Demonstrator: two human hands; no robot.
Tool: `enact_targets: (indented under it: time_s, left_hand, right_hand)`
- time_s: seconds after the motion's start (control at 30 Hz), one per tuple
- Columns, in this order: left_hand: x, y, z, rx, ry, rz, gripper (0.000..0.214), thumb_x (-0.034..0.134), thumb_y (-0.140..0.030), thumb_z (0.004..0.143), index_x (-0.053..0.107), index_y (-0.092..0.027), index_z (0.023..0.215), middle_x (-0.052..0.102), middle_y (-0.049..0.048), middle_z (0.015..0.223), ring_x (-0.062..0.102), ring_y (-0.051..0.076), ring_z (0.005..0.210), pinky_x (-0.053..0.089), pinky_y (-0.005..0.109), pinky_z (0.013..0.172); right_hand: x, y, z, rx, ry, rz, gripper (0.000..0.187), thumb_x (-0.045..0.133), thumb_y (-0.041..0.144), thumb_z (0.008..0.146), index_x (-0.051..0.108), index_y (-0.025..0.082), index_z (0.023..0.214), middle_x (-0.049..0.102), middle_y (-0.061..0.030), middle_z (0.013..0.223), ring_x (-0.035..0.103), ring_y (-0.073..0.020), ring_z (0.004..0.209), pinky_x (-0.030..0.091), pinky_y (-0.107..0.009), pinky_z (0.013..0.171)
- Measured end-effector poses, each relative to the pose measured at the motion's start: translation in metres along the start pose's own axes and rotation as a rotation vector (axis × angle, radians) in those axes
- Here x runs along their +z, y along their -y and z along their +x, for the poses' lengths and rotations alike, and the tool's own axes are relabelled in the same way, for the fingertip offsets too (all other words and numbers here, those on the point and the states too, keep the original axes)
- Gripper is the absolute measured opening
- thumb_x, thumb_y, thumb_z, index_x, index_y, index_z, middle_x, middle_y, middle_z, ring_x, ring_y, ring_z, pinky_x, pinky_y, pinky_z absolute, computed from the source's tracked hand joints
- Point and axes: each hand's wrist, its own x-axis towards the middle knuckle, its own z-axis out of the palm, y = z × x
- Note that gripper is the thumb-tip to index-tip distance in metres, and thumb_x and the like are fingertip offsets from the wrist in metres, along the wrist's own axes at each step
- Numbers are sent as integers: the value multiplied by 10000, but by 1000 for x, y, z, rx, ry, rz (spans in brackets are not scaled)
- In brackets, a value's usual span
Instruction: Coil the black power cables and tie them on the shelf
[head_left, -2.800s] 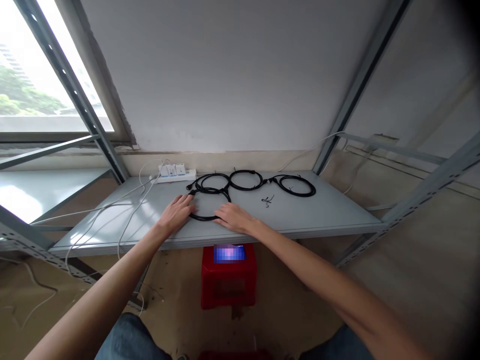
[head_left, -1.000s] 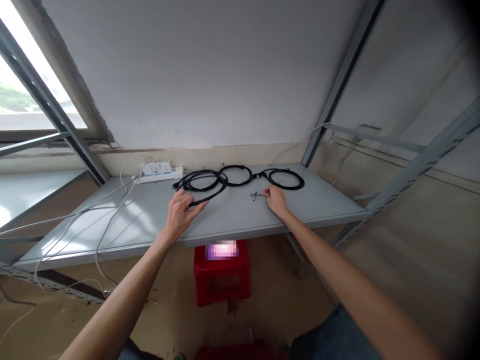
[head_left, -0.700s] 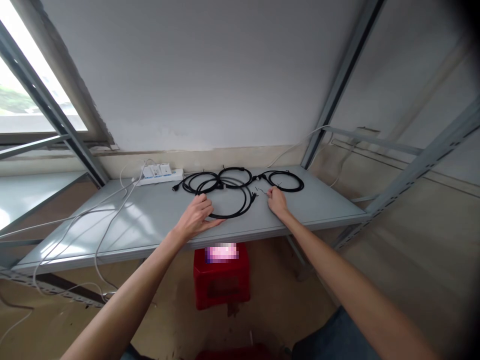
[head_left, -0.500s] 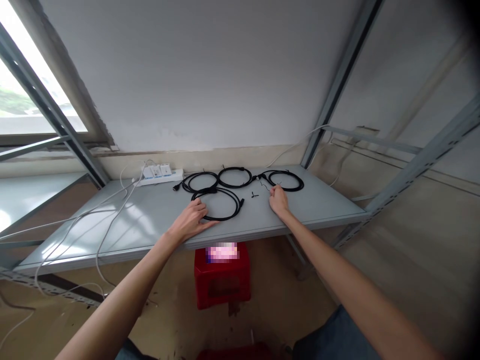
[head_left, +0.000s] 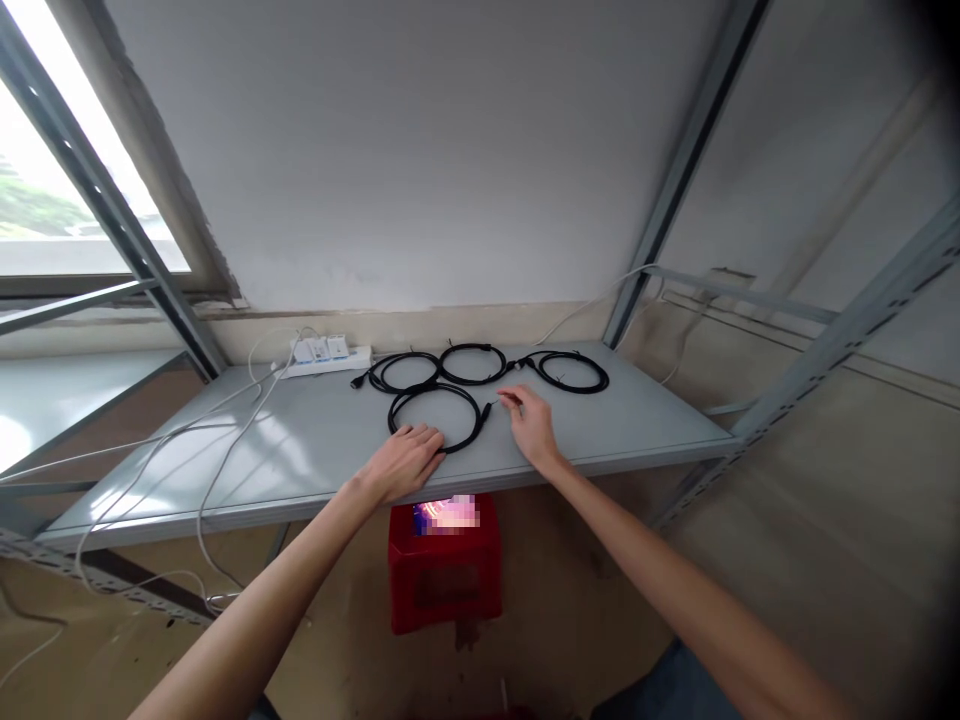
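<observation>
One grey metal shelf [head_left: 630, 430] carries the cables and spans the space between its uprights. A red stool [head_left: 444, 590] stands on the floor below the front edge. A white power strip [head_left: 330, 366] sits at the rear left of the shelf, with adapters plugged in.

Four black cable coils lie flat. The near coil [head_left: 478, 418] is closest to the front edge, between the two hands. The rear left coil [head_left: 411, 354] and the rear middle coil [head_left: 474, 346] lie behind it, side by side. The right coil [head_left: 604, 375] lies farther right, behind the right hand.

The left hand [head_left: 409, 460] is palm down, its fingers across the front arc of the near coil. Whether these fingers grip the cable or only rest on it cannot be told.

The right hand [head_left: 531, 420] is to the right of the near coil and apart from it. Its thumb and index finger are pinched together on a thin tie.

A black connector [head_left: 486, 411] projects from the right side of the near coil, toward the right hand. The thin tie [head_left: 494, 402] extends left from the pinched fingertips, just beside the connector; contact between the two cannot be determined.
</observation>
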Motion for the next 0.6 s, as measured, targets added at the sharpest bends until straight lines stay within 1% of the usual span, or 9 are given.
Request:
enact_targets:
  time_s: [0.07,0.13,0.2,0.27,0.33,0.47,0.53,0.6]
  left_hand:
    - [3,2,1,-5,6,23,268,331,-285,1105,557,-207,984,675,89,988,619,252,914,404,387,834]
    - [5,6,2,-14,18,36,252,336,-260,1104,557,-208,996,684,93,1014,630,249,913,405,379,825]
    - [6,10,3,-34,25,34,234,349,-245,1102,559,-211,1006,695,86,999,640,241,884,407,370,815]
    - [6,13,3,-47,20,17,238,346,-239,1103,563,-214,1008,702,76,963,648,233,851,408,365,811]
    - [7,15,2,-53,1,-13,263,338,-279,1115,571,-214,1012,707,72,945,654,229,842,410,363,818]
    - [10,17,0,-92,-38,-93,382,347,-477,1114,598,-216,990,709,65,924,663,225,847,417,355,836]
    - [11,17,0,-104,-37,-108,417,331,-487,1115,609,-214,967,709,65,926,666,222,858,417,351,841]
    - [10,17,1,-102,-26,-110,419,317,-453,1123,613,-211,953,708,67,935,667,221,870,416,348,837]
  right_hand:
    - [15,15,-1,-19,-2,39,268,490,316,1003,734,206,1014,721,-86,965,671,-235,867,533,-367,858]
    - [31,25,1,23,9,83,270,503,320,1005,747,208,984,719,-87,948,671,-235,849,542,-360,826]
    - [45,29,4,79,8,104,268,508,322,1001,742,205,940,715,-91,944,667,-234,833,549,-356,796]
    - [56,30,5,136,-34,108,269,504,325,999,730,198,929,712,-96,937,659,-232,809,549,-357,776]
    - [63,28,5,165,-92,120,269,502,333,999,722,191,934,712,-99,926,651,-227,777,547,-356,756]
    - [68,26,2,132,-145,167,270,521,360,1008,725,195,943,720,-84,899,662,-213,766,551,-341,761]
    - [69,26,2,109,-157,199,266,536,364,1014,732,196,952,727,-77,895,678,-206,781,557,-335,778]
    - [72,29,3,93,-182,240,265,543,365,1021,740,196,964,730,-73,897,687,-199,781,566,-330,779]
